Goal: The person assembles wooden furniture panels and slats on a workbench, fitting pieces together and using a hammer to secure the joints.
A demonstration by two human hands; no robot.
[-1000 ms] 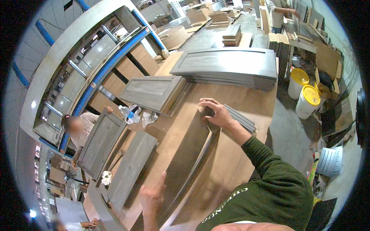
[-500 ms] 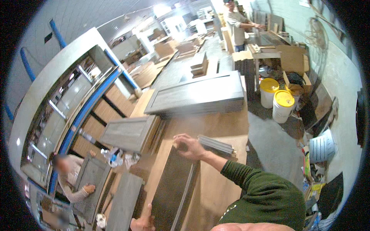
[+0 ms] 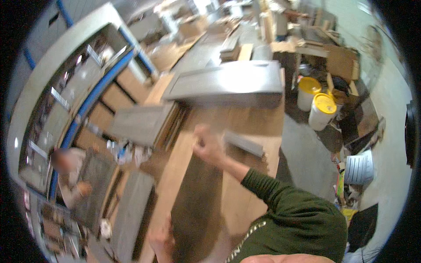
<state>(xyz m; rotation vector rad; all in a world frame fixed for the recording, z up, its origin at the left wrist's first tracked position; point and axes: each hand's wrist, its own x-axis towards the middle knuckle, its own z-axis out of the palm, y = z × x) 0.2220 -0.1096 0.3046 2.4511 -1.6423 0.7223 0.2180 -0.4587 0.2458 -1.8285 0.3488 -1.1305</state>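
A long dark grey-brown panel (image 3: pixel 195 201) lies in front of me on a wooden work surface (image 3: pixel 239 199). My right hand (image 3: pixel 209 147) is at its far end, fingers curled round something small, which blur keeps me from making out. Close to the near left edge of the panel is my left hand (image 3: pixel 162 236), with a finger stretched out along that edge. It seems to hold nothing, though it is smeared. Just right of my right hand lies a bundle of grey strips (image 3: pixel 244 143).
Large grey panels (image 3: pixel 223 83) are stacked beyond, with more grey panels (image 3: pixel 138 122) on the left. A co-worker's hand (image 3: pixel 84 188) rests on a dark panel (image 3: pixel 94 197) at far left. Yellow-lidded buckets (image 3: pixel 323 111) and a white basket (image 3: pixel 358 168) stand right.
The view has tipped down, so the scene sits higher in the picture. My right hand stays by the panel's far end. The co-worker's hand has moved slightly over their panel.
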